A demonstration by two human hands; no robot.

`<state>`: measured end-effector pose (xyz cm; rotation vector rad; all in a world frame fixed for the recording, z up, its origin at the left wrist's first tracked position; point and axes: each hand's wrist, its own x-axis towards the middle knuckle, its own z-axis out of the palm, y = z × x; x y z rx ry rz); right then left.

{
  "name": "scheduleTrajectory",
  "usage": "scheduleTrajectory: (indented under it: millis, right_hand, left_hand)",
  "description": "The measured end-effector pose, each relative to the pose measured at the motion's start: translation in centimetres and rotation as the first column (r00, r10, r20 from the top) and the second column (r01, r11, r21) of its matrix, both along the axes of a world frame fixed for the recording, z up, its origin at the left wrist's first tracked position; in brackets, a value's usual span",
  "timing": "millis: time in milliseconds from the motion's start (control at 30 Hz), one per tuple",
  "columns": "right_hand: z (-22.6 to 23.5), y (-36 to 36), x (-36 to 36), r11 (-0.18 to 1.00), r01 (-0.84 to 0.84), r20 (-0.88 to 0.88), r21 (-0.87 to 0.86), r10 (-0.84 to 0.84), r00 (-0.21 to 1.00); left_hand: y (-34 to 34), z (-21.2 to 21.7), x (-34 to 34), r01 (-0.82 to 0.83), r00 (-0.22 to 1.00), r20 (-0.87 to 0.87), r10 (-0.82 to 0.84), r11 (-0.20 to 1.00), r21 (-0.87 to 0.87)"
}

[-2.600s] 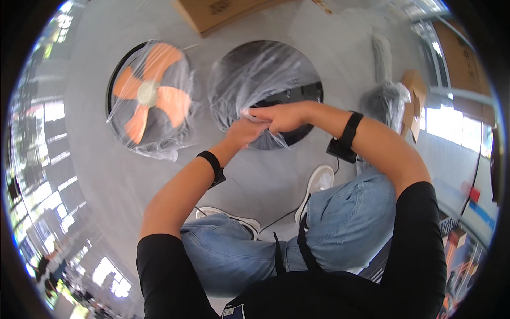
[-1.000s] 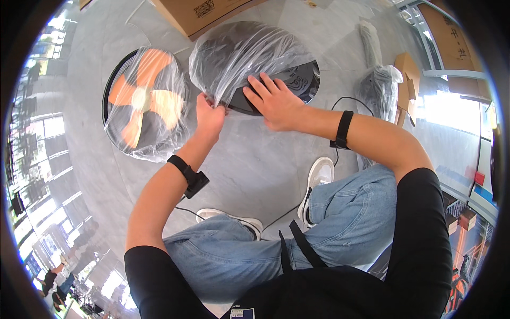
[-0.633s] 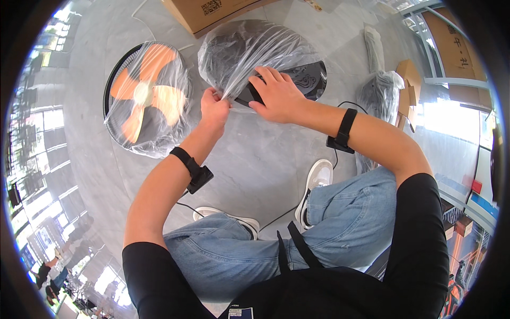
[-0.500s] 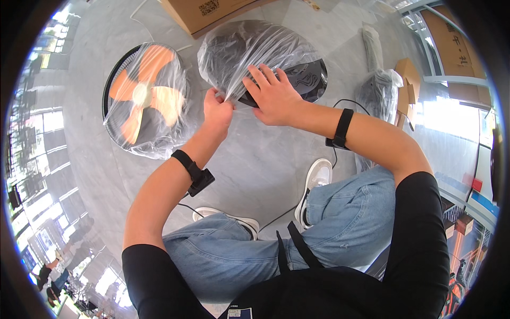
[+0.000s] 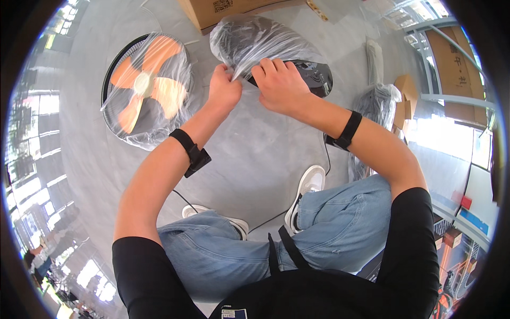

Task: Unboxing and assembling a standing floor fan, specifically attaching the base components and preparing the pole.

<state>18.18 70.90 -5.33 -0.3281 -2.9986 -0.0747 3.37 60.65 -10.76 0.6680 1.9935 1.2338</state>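
Both hands up close together: left hand [image 5: 223,90] pinches the clear plastic bag [image 5: 249,40] at its near edge, right hand [image 5: 279,85] just beside it, fingers curled over the same plastic and resting on the black round fan base [image 5: 313,74] inside. Base sits on the grey floor [image 5: 249,154]. Left of it, orange-bladed fan [image 5: 143,87] in its own plastic. Cardboard box [image 5: 223,8] behind; bagged parts [image 5: 374,101] to the right.

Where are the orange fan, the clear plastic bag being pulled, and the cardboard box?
orange fan [image 5: 144,85]: head view, on its pale hub.
clear plastic bag [image 5: 255,40]: head view, on its crinkled top.
cardboard box [image 5: 223,8]: head view, on its side face.
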Motion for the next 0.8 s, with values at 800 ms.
scheduleTrajectory:
  millis: [800]
  right_hand:
    - [10.9,4.9,1.3,0.868,0.113,-0.130,-0.483,-0.199,0.971]
  left_hand:
    - [4.9,10.8,-1.1,-0.125,0.936,0.351,-0.036,0.897,0.425]
